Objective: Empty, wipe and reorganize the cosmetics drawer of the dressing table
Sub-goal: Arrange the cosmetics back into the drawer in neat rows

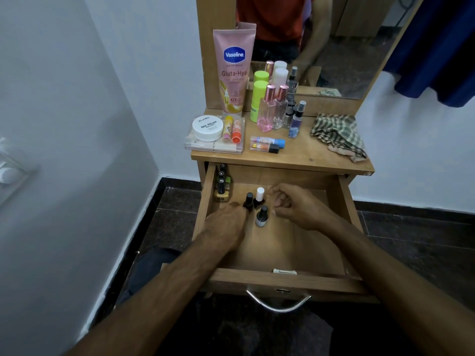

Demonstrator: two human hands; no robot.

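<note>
The wooden drawer [295,250] is pulled out below the dressing table top. Inside it, several nail polish bottles [221,183] stand in a row along the left wall. Three more stand near the middle: a black-capped bottle [248,199], a white-capped bottle [259,196] and a grey bottle [262,216]. My left hand [226,227] reaches in and its fingers hold the base of the black-capped bottle. My right hand [290,204] hovers just right of the three bottles, fingers loosely curled, holding nothing.
The table top [308,152] carries a pink Vaseline tube [234,70], a white nail polish remover tub [207,128] on a clear case, lip balms, perfume and spray bottles [280,109] and a checked cloth [339,136]. A mirror [334,42] stands behind. White wall at left.
</note>
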